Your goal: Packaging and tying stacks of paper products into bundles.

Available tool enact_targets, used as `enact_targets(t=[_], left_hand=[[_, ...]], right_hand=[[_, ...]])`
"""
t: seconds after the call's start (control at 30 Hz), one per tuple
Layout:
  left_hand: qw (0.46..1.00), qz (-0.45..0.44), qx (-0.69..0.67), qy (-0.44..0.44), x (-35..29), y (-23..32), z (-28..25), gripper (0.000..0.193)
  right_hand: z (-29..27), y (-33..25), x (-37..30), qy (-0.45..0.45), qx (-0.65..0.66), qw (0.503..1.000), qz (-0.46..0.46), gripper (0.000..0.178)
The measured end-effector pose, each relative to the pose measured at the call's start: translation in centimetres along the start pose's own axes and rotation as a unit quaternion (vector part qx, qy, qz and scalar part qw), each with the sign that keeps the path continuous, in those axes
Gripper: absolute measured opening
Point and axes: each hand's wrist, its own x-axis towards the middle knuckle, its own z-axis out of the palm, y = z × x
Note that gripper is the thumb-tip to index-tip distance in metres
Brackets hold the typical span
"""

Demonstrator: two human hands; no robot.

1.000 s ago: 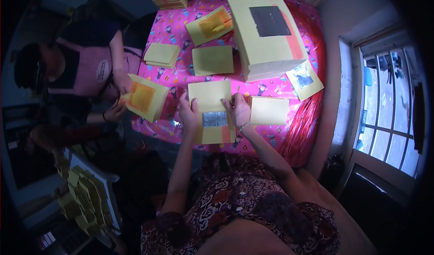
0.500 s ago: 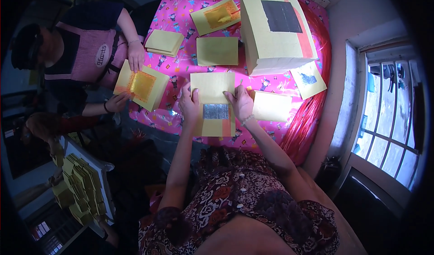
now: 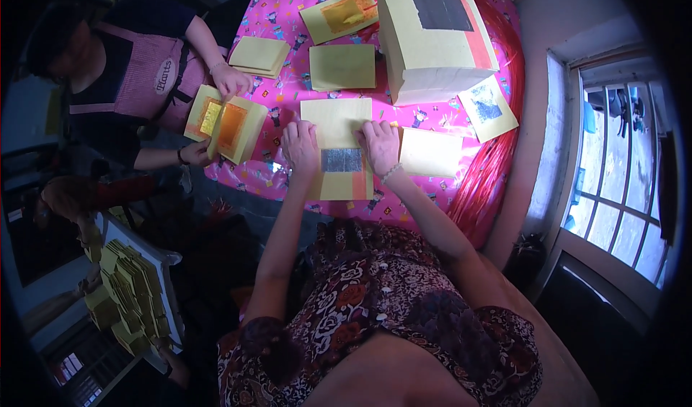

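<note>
A yellow paper sheet (image 3: 336, 124) with a silver patch and a red stripe lies before me on the pink patterned tablecloth (image 3: 277, 129). Its far part is folded over, and the flap's near edge runs across the top of the silver patch. My left hand (image 3: 300, 147) is closed at the left edge of the fold, fingers curled over the paper. On the opposite edge my right hand (image 3: 380, 147) grips in the same way, thumb hidden beneath. Just right of that hand rests a plain yellow paper stack (image 3: 431, 153).
A tall yellow paper stack (image 3: 440, 54) stands at the far right, beside red strands (image 3: 481, 201). Farther off lie a plain yellow stack (image 3: 342, 68) and a gold-patched sheet (image 3: 339, 14). On the left, a co-worker (image 3: 137, 68) handles gold-patched paper (image 3: 234, 129).
My hands have turned palm-down, with fingers now curled over the fold's edges where thumbs lay on top. The co-worker's gold-patched sheet has been partly lifted and bent.
</note>
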Motion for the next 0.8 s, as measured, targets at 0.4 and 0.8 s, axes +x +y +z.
enact_targets(t=[0.4, 0.8], left_hand=[[0.976, 0.042, 0.165, -0.134, -3.5, 4.4, -2.1, 0.032], [0.991, 0.006, 0.073, -0.115, -2.5, 3.0, 1.8, 0.032]], right_hand=[[-1.7, -1.7, -1.5, -0.061, -0.082, 0.993, -0.056, 0.012], [1.5, 0.5, -1.2, -0.109, 0.085, 0.988, -0.067, 0.013]])
